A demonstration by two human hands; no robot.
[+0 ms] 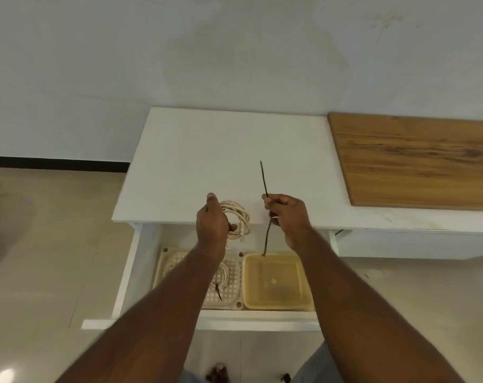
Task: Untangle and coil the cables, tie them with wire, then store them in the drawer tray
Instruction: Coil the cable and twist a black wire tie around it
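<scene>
wire (pixel 264 178) upright, tip twd wall

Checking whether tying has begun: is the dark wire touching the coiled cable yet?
Apart. The head view shows bare white tabletop between the coiled cable in the left hand and the dark wire pinched by the right hand.

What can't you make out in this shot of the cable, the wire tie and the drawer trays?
Head view only:
- Coiled white cable: the left hand covers its near side.
- Dark wire tie: the middle is hidden inside the right hand.
- Tied cable in the perforated tray: mostly behind the left forearm.
- Yellow tray: its right edge is cut off by the right forearm.
- Cable connector type: too small.
</scene>
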